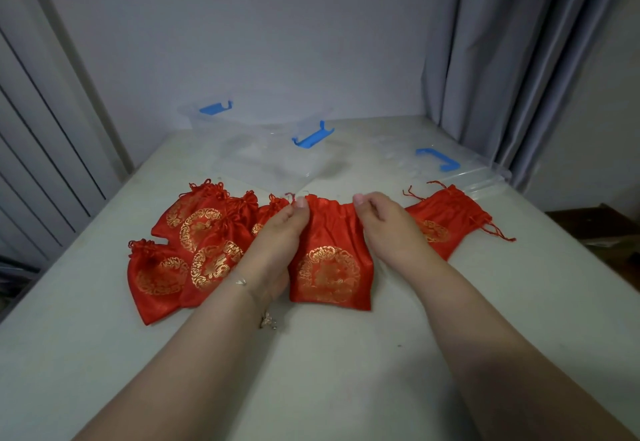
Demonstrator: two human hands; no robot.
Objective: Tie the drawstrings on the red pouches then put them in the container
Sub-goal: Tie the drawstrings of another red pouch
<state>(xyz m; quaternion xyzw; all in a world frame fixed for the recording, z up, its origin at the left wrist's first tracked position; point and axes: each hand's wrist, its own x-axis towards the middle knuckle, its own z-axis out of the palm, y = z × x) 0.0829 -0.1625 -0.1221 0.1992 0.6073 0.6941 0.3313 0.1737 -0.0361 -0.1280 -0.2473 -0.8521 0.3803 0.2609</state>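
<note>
Pouch [330, 260] at frame centre lies flat on the tabletop [346, 354], left hand [277, 233] and right hand [384, 222] each in a pinching grip at its top corners — pull evenly outward to cinch before knotting.

One head-worn camera looks forward and down across the surface [346, 354] toward the far wall [259, 42], close above the person's forearms.
</note>
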